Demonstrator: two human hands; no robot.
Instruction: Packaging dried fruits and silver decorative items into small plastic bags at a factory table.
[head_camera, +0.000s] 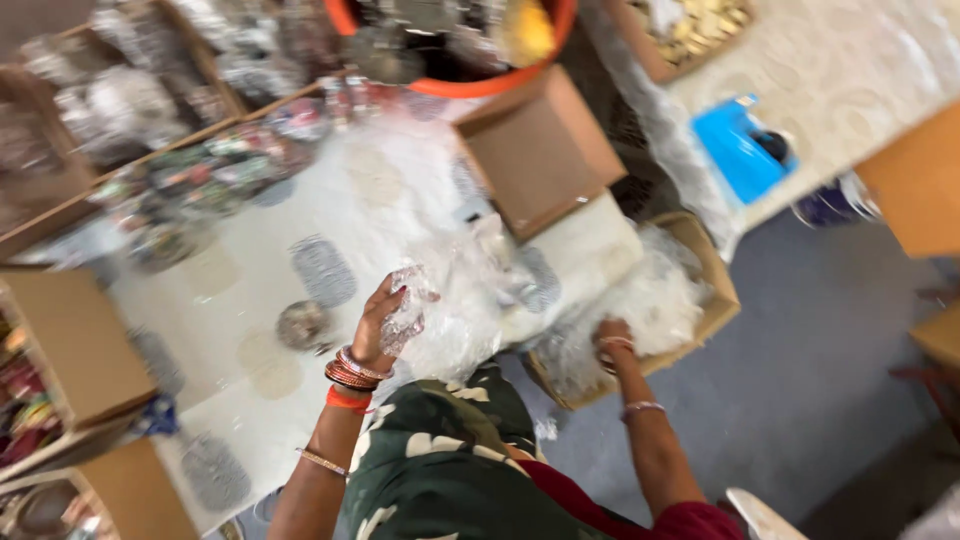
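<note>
My left hand (388, 318), with several bangles on the wrist, is closed on a crumpled clear plastic bag (408, 305) above the white patterned table (260, 290). A heap of more clear plastic bags (470, 290) lies on the table just right of it. My right hand (612, 338) reaches down into an open cardboard box (716, 300) stuffed with clear plastic bags (650, 300), and rests on them. Whether its fingers grip a bag is blurred. A small round shiny object (303, 325) sits on the table left of my left hand.
A flat cardboard box (540, 150) lies on the table beyond the bags. An orange tub (470, 85) stands at the back. Wooden trays (120, 110) of small packed items line the left. A blue packet (740, 150) lies on a second table at right. Grey floor shows below.
</note>
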